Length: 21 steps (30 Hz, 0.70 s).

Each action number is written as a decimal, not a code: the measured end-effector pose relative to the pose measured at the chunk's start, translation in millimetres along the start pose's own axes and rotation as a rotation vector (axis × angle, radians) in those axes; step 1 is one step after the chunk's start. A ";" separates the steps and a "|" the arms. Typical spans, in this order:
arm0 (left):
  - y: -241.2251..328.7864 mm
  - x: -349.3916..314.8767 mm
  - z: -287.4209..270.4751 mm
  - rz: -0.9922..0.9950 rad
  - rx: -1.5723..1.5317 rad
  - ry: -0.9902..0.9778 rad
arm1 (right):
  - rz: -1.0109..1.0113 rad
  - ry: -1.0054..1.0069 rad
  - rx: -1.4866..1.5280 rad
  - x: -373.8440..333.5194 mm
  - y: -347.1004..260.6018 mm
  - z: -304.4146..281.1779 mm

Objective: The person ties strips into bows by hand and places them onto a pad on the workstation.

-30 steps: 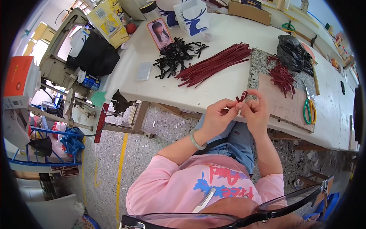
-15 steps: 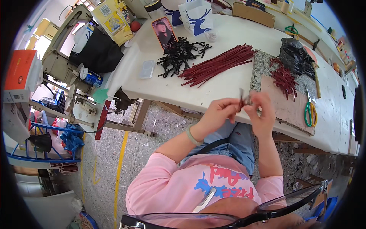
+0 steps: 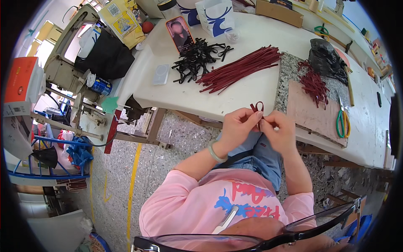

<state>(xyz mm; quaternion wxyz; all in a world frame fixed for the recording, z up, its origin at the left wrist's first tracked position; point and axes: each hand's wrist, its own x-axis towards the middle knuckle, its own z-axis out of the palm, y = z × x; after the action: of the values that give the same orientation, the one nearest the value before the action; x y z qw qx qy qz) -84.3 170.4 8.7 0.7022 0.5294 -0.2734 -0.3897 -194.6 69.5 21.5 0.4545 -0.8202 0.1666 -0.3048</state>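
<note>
A thin dark red strip (image 3: 260, 105) stands up in a small loop above my fingertips. My left hand (image 3: 242, 125) pinches it between thumb and forefinger, a pale green bangle on that wrist. Fingers bent, my right hand (image 3: 278, 131) meets the left at the base of the loop and closes on the strip there. Both hands are just off the table's front edge, above my lap. Beyond them lies a bundle of long dark red strips (image 3: 243, 69). A pile of black tied strips (image 3: 197, 61) is to its left, and shorter dark red pieces (image 3: 314, 88) lie on the right.
Scissors (image 3: 342, 119) with green and yellow handles rest on a board (image 3: 310, 111) over a speckled slab. A black plastic bag (image 3: 326, 61) sits behind. A phone (image 3: 179, 34) leans at the back near a white paper bag (image 3: 216, 19). A sewing machine (image 3: 63, 63) stands left.
My right hand has moved left and down, coming together with my left. The strip, blurred between the fingers before, now shows a clear upright loop.
</note>
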 end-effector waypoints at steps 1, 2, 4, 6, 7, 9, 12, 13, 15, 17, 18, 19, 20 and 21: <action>-1.5 -2.1 5.6 0.156 0.095 0.140 | 0.001 -0.001 0.001 -0.4 -3.2 2.3; -2.1 -1.8 6.3 0.155 0.096 0.141 | -0.132 0.050 -0.120 -0.5 -7.3 3.1; -1.1 0.0 6.1 0.123 -0.002 0.135 | -0.267 0.099 -0.240 1.1 -15.6 -2.1; 11.5 4.4 -7.4 -0.030 -0.124 -0.026 | -0.088 -0.039 -0.030 2.9 -21.8 -14.3; 20.1 4.8 -14.0 -0.185 -0.245 -0.189 | -0.088 -0.039 -0.030 2.5 -19.7 -16.1; 36.1 0.9 -13.6 -0.181 -0.228 -0.223 | 0.078 -0.083 0.372 1.6 -16.1 -17.9; 43.2 -4.2 -12.9 -0.188 -0.044 -0.200 | 0.173 -0.080 0.453 -1.4 -20.4 -19.8; 41.1 -6.0 -14.0 -0.148 -0.003 -0.169 | 0.173 -0.081 0.454 -1.7 -21.4 -20.3; 37.1 -10.0 -16.2 -0.108 0.036 -0.139 | 0.152 -0.083 0.586 -2.6 -22.6 -21.7; 33.5 -13.4 -18.8 -0.156 -0.240 -0.160 | 0.154 -0.079 0.679 -7.4 -21.5 -20.3; 31.0 -12.8 -19.6 -0.155 -0.242 -0.160 | 0.154 -0.076 0.772 -8.8 -20.4 -19.7; 28.2 -11.6 -20.3 -0.179 -0.284 -0.175 | 0.153 -0.077 0.771 -8.6 -18.6 -19.9; 26.5 -10.4 -20.9 -0.202 -0.325 -0.191 | 0.183 -0.109 0.697 -7.9 -16.1 -21.0; 26.7 -7.2 -23.9 -0.203 -0.325 -0.193 | 0.213 -0.136 0.624 -6.8 -13.8 -21.9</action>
<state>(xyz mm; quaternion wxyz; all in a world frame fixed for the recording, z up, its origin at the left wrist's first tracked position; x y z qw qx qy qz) -62.3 192.8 27.5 0.7060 0.3940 -0.2183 -0.5465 -214.0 66.5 39.7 0.7229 -0.6381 0.1193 -0.2367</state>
